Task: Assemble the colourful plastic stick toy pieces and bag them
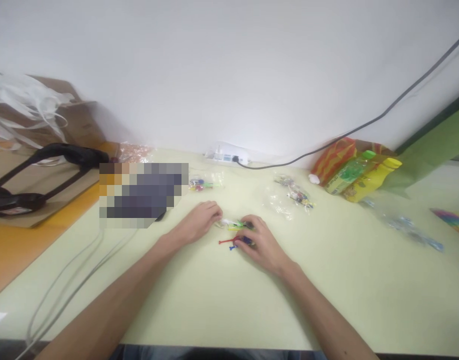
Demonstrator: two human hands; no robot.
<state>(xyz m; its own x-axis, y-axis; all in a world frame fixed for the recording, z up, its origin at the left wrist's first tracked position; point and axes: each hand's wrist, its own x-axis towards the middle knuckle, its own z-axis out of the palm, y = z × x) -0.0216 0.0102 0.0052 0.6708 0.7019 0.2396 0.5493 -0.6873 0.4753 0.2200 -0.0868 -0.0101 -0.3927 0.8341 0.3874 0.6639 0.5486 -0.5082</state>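
Pale green surface [214,300], white wall [214,75] behind; landmark, power strip [226,157]. Loose coloured plastic pieces [234,224] lie in front of the strip; more bundles [299,196], front-left and front-right of it, sit in clear bags [280,206]: judged partway. Left hand [205,218]: fingers bunched beside a white piece [225,222]; cannot tell if pinching. Right hand [262,243]: fingers arched apart over pieces.

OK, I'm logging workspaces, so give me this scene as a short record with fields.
Surface: pale green table
Left hand: at a white piece; grip unclear
Right hand: over small coloured pieces, including a red stick; grip unclear
Far edge: power strip with a dark cable plugged in
Far right: yellow bag
Far left: cardboard box
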